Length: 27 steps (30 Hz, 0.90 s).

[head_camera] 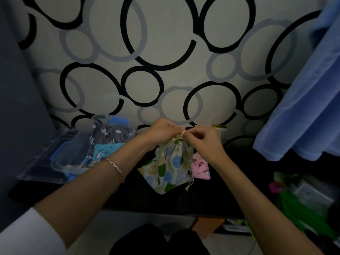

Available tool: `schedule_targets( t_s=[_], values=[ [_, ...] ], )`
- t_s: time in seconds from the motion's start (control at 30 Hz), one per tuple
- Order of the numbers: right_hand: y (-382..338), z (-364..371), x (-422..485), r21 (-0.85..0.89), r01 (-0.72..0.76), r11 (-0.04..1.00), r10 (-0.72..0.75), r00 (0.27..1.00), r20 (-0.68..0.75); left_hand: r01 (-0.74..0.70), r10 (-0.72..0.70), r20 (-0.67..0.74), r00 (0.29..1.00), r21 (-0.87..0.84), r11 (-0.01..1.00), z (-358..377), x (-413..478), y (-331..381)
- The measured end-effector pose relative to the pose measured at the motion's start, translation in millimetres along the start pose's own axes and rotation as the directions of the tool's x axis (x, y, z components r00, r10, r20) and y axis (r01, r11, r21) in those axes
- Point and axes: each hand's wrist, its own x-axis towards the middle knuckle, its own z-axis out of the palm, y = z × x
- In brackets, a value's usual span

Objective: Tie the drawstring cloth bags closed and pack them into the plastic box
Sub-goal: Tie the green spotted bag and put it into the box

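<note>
Centrally, the dark table (128,197) is dim and its surface detail is lost. At 9 o'clock, the clear plastic box (60,162) holds a grey printed bag (108,135) and a blue printed bag (103,153); its deeper contents cannot be made out. At centre, the leaf-print bag (169,166) half hides a pink bag (201,167) at its 3 o'clock. Above, left hand (161,130) and right hand (204,140) pinch the cream drawstring (183,133) at the gathered mouth, fingertips closed narrowly on the cord.

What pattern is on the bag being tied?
Cream cloth bag with green and blue blobs, head view.
</note>
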Motion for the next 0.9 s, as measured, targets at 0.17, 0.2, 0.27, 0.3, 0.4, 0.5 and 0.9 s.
schedule_targets(
  t_s=[0.17, 0.2, 0.27, 0.3, 0.4, 0.5, 0.9],
  values=[
    [-3, -1, 2, -0.068, -0.020, 0.997, 0.025, 0.997, 0.069, 0.094, -0.098, 0.097, 0.991, 0.045, 0.995, -7, 1, 1],
    [-2, -4, 2, -0.016, -0.078, 0.997, 0.079, 0.992, 0.101, 0.100, -0.104, 0.126, 0.987, 0.035, 0.994, -9, 2, 0],
    [1, -8, 2, 0.141, -0.203, 0.969, 0.178, 0.969, 0.174, 0.099, -0.098, 0.194, 0.976, 0.004, 0.995, -14, 2, -3],
    [2, -9, 1, 0.201, -0.249, 0.948, 0.209, 0.957, 0.201, 0.079, -0.081, 0.205, 0.975, 0.021, 0.997, -16, 2, -4],
    [7, -14, -2, 0.287, -0.330, 0.899, 0.262, 0.932, 0.250, -0.005, -0.012, 0.155, 0.988, 0.106, 0.994, -21, 2, -4],
    [18, -25, -4, 0.322, -0.370, 0.872, 0.268, 0.909, 0.320, -0.080, 0.061, 0.118, 0.991, 0.164, 0.983, -28, 1, -7],
    [14, -29, -11, 0.071, -0.351, 0.934, 0.313, 0.896, 0.316, -0.070, 0.050, 0.154, 0.987, 0.128, 0.989, -2, -22, -34]
  ],
)
